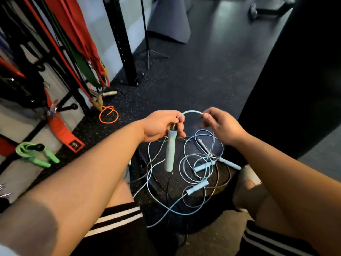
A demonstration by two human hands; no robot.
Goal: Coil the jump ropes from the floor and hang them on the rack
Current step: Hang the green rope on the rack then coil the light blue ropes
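Head view: the left hand (162,126) is curled round the top of a pale blue handle (170,152), which hangs straight down from the fist. The blue cord (191,112) arches from it across to the right hand (219,124), whose thumb and fingertips pinch it, the other fingers loosely bent.

Below, between the knees, the rest of this rope runs into a tangle of blue ropes (184,163) on the floor (184,80). At least three more blue handles and a dark cord are mixed in.

The step looks like forming the first loop. To do it well, the right hand should let the cord slide through its pinch and feed even lengths back to the left fist, which collects each turn beside the handle. Lift slowly, because the strands cross and a quick pull would likely tighten a knot or drag another rope up.

On the far left stands the rack (68,107) with its resistance bands (73,43). A green rope (35,154) sits coiled at its near end, and an orange rope (108,117) lies on the floor.
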